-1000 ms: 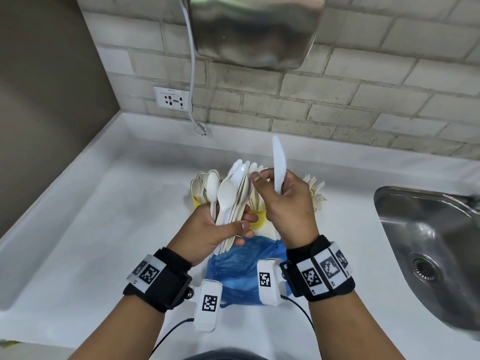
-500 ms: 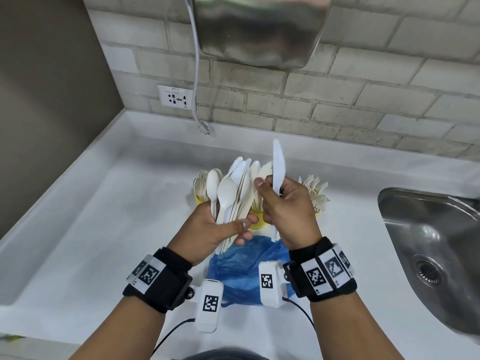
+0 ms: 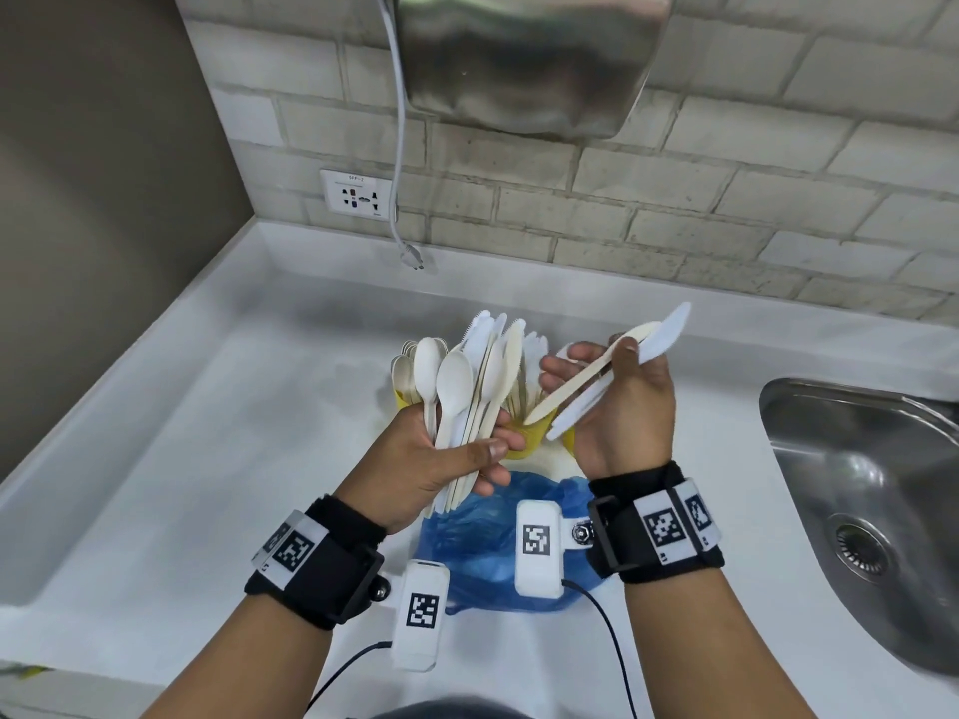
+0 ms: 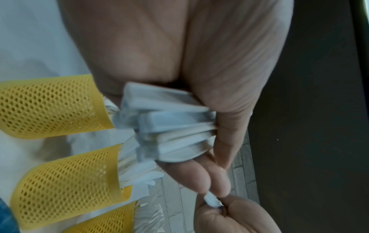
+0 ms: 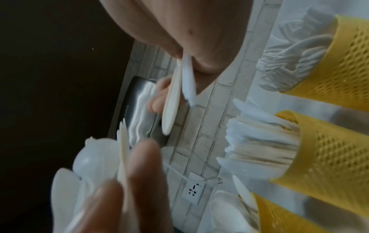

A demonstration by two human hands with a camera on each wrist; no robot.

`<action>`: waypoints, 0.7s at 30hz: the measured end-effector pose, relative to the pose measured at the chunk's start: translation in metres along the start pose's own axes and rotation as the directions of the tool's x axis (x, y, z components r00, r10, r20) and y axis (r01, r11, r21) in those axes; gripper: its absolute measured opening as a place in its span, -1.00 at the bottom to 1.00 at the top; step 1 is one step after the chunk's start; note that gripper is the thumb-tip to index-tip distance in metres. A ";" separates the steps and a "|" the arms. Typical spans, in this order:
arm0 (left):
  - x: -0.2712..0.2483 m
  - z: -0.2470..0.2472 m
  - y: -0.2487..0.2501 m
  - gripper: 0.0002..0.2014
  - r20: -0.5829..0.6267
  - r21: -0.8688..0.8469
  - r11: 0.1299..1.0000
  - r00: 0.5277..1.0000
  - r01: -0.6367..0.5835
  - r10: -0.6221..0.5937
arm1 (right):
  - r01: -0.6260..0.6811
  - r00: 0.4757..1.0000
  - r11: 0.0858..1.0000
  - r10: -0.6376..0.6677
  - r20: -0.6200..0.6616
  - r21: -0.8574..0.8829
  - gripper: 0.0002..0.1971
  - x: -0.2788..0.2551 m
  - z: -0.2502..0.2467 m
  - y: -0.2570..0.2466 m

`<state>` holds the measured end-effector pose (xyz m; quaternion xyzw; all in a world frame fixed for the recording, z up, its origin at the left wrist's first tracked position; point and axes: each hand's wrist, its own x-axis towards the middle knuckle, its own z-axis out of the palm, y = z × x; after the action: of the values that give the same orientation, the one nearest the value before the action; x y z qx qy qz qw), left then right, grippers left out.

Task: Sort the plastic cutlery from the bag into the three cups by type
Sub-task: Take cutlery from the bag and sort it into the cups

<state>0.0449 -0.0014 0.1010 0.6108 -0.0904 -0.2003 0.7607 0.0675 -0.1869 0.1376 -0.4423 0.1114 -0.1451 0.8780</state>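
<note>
My left hand grips a bundle of mixed white and cream cutlery, spoons in front, upright over the blue bag. Its handle ends stick out below my fist. My right hand pinches two knives, one cream and one white, tilted up to the right. Three yellow mesh cups stand behind my hands. In the right wrist view they hold forks, knives and spoons.
The white counter ends at a wall on the left and a brick wall behind. A steel sink lies to the right. A steel box hangs on the wall above, with a cable dangling beside a socket.
My right hand held one white knife upright beside the bundle. It now holds a cream knife too, and both have swung out to the right. The left hand kept its bundle still.
</note>
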 end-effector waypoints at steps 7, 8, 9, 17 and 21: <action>0.000 0.000 0.001 -0.73 -0.002 -0.030 1.000 1.000 0.001 -0.001 | 0.296 0.951 0.812 -0.200 0.237 -0.502 -0.88 -0.002 0.000 0.003; 0.001 0.000 0.001 -0.75 0.000 -0.026 1.000 1.000 0.003 -0.003 | 0.284 0.952 0.802 -0.168 0.257 -0.526 -0.91 -0.005 0.001 0.005; 0.001 0.000 0.001 -0.78 0.002 -0.021 1.000 1.000 0.003 -0.003 | 0.272 0.952 0.798 -0.144 0.269 -0.537 -0.93 -0.008 0.002 0.006; -0.001 0.001 0.002 -0.80 -0.005 0.032 0.999 1.000 0.003 -0.003 | 0.219 0.960 0.805 -0.077 0.269 -0.551 -0.95 -0.011 0.006 0.011; -0.001 0.002 0.003 -0.76 -0.029 -0.009 1.000 1.000 -0.006 0.005 | 0.245 0.966 0.775 -0.148 0.210 -0.583 -0.89 -0.011 0.007 0.014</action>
<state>0.0434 -0.0025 0.1046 0.6098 -0.0799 -0.1897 0.7653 0.0615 -0.1700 0.1312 -0.7179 0.0375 -0.1588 0.6767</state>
